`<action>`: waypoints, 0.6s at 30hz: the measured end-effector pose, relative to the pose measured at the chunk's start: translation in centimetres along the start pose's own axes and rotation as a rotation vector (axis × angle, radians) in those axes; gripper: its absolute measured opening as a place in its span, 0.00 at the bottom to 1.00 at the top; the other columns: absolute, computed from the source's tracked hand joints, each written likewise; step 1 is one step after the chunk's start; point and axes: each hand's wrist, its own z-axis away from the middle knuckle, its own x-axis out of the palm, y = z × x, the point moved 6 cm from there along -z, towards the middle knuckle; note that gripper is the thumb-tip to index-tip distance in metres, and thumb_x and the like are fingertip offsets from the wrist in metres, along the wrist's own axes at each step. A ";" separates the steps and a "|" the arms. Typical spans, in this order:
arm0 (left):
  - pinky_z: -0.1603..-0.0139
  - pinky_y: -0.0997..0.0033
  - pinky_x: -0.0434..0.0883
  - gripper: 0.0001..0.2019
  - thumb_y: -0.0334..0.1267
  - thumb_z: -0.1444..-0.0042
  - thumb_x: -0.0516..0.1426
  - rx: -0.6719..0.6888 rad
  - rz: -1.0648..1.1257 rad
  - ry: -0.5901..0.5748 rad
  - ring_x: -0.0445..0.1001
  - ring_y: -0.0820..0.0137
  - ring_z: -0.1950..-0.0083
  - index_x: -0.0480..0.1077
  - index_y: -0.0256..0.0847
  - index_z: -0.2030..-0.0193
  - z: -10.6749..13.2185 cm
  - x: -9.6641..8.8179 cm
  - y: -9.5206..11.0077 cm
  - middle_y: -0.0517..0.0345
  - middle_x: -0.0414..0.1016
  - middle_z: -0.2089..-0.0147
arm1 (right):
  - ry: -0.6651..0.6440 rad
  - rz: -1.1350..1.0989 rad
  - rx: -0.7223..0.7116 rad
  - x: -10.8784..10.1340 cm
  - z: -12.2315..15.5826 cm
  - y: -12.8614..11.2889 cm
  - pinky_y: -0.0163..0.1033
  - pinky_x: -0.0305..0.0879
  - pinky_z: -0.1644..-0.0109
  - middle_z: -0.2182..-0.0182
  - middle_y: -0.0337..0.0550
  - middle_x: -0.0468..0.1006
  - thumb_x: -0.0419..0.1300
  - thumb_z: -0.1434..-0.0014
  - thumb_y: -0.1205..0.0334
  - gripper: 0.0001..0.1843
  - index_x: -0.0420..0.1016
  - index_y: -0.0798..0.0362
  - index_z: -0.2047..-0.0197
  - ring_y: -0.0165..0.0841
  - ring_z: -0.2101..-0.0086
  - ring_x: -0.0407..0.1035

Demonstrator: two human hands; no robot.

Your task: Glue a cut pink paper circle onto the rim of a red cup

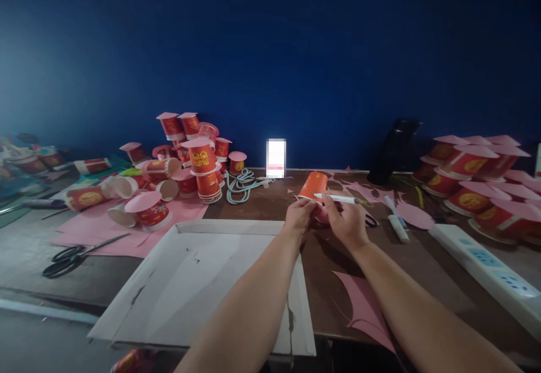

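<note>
My left hand (298, 218) is closed on the rim end of a red-orange paper cup (314, 183), which tilts away from me over the table. In my right hand (347, 221) is a white marker pen (341, 199), its tip pointing left and close to the cup's side. Whether the tip touches the cup I cannot tell. Under the hands is a bit of pink paper (322, 215), partly hidden by the fingers. A dark-handled tool (371, 220) shows just behind my right hand.
Red cups with pink paper tops are stacked at left (202, 156) and right (473, 159). A white cardboard tray (220, 271) lies in front, scissors (70, 259) left of it. A glue stick (398, 229), power strip (486, 266), black bottle (391, 150) and coiled cable (239, 187) lie around.
</note>
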 end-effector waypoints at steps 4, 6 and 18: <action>0.69 0.75 0.65 0.08 0.37 0.60 0.64 0.026 -0.007 -0.040 0.67 0.76 0.76 0.71 0.36 0.78 -0.2 0.0 -0.2 0.59 0.70 0.78 | -0.016 0.027 0.004 0.1 0.1 0.0 0.45 0.69 0.59 0.67 0.51 0.81 0.52 0.37 0.51 0.18 0.78 0.54 0.64 0.41 0.65 0.75; 0.70 0.75 0.65 0.09 0.38 0.60 0.65 0.028 -0.004 -0.043 0.67 0.76 0.76 0.71 0.36 0.78 -0.2 0.0 -0.2 0.59 0.69 0.78 | -0.005 0.019 -0.002 0.1 0.0 0.0 0.44 0.69 0.58 0.65 0.50 0.81 0.52 0.37 0.52 0.17 0.77 0.54 0.62 0.41 0.64 0.75; 0.66 0.74 0.67 0.11 0.40 0.62 0.66 0.026 -0.050 -0.026 0.67 0.76 0.75 0.72 0.36 0.78 -0.4 -0.3 -0.5 0.59 0.70 0.78 | 0.023 0.019 -0.003 0.0 0.2 0.3 0.43 0.69 0.58 0.67 0.50 0.81 0.53 0.37 0.52 0.17 0.77 0.54 0.63 0.40 0.64 0.75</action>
